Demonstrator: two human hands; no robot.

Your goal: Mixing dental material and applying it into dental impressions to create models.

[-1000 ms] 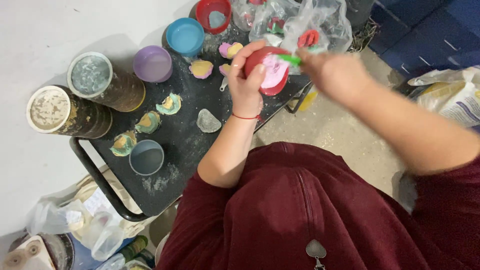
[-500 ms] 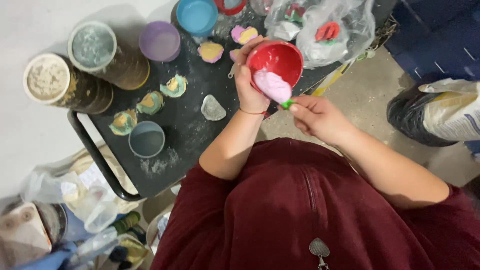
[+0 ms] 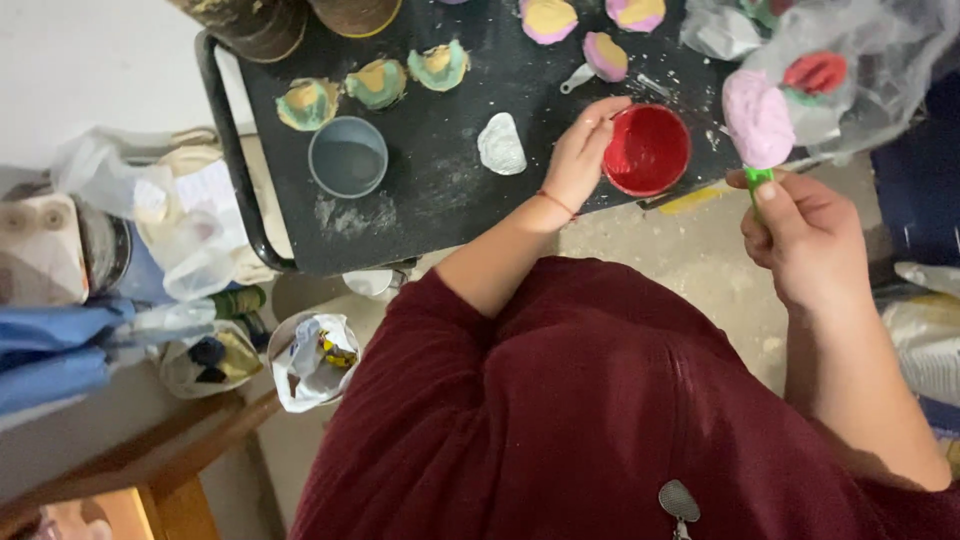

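Note:
My left hand [image 3: 578, 158] rests on the black tray table [image 3: 430, 190] and holds the rim of a red bowl [image 3: 647, 150] that stands on it. My right hand [image 3: 800, 235] is off the table's right edge, shut on a green-handled tool [image 3: 759, 182] whose end carries a lump of pink paste [image 3: 757, 117]. The lump is lifted clear of the bowl, to its right.
On the tray lie a grey-blue cup [image 3: 347, 157], a white shell shape [image 3: 501, 144], several painted shell shapes [image 3: 377, 82] and a clear plastic bag [image 3: 850, 60] with coloured pieces. Tins [image 3: 250, 25] stand at the far edge. Bags and a bucket [image 3: 312, 360] crowd the floor at left.
The red bowl has gone from being held tilted in the air down onto the tray. My right hand has drawn the tool out to the right with pink paste on it.

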